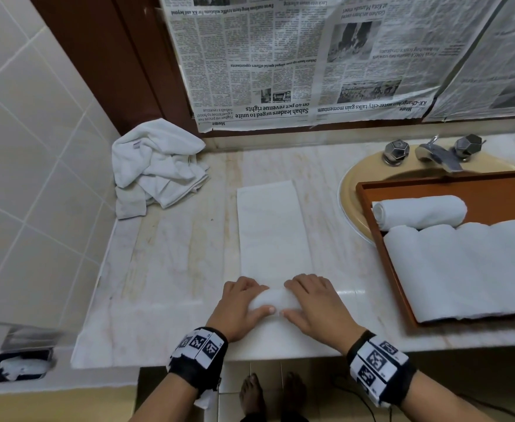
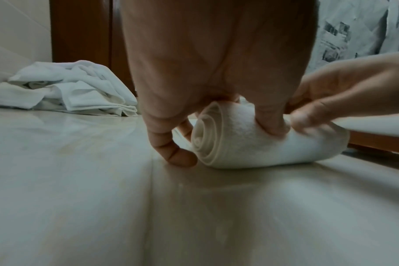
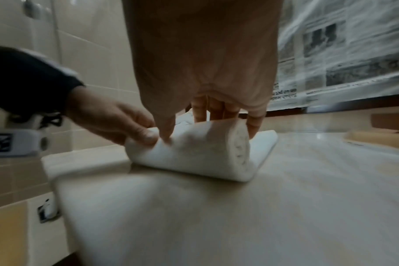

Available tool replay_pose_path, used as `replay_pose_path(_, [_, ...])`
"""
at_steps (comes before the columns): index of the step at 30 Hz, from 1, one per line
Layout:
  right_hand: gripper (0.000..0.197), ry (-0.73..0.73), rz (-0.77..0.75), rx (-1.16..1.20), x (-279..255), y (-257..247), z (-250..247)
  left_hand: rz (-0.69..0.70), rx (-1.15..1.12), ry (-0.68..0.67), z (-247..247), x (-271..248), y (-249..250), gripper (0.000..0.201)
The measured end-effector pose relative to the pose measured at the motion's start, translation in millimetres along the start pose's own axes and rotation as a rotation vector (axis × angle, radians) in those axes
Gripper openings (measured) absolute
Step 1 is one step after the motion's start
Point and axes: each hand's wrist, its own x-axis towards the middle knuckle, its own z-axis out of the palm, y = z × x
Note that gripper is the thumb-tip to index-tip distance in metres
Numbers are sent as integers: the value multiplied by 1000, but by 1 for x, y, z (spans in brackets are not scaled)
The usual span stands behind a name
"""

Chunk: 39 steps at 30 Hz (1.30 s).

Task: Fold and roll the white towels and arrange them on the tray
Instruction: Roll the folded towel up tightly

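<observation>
A white towel [image 1: 273,229] lies folded into a long strip on the marble counter, its near end wound into a roll [image 1: 273,300]. My left hand [image 1: 244,303] grips the roll's left half, fingers curled over the top and thumb at the front. My right hand [image 1: 311,303] grips the right half the same way. The left wrist view shows the roll's spiral end [image 2: 205,136] beside my left hand [image 2: 214,115]. In the right wrist view my right hand [image 3: 207,122] curls over the roll [image 3: 194,153]. The brown tray [image 1: 393,269] holds several rolled towels [image 1: 417,211].
A crumpled heap of white towels [image 1: 158,166] lies at the counter's back left corner. The tray sits over a beige sink [image 1: 350,190] with a chrome tap [image 1: 439,153]. Newspaper [image 1: 311,56] covers the wall behind. The counter's front edge runs just under my wrists.
</observation>
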Motion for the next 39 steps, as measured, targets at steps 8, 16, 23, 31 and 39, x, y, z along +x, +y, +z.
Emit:
replay_pose_path(8, [58,-158,41,65,11,5,3,76,-27,179,5,-9,-2,53])
replay_pose_path(16, [66,-247,79,196,22,15,-16,65,59,118,0,-1,-2,75])
replay_pose_path(23, [56,7,-34,42,8,9,3,-29,16,57,-4,20,-1,63])
replay_pose_path(31, [52,-371,149,352,27,19,-19,76,106,104,5,-3,-1,70])
replay_pose_path(39, [58,-93,-36,36,0,7,-8,0,43,58,8,-4,-1,74])
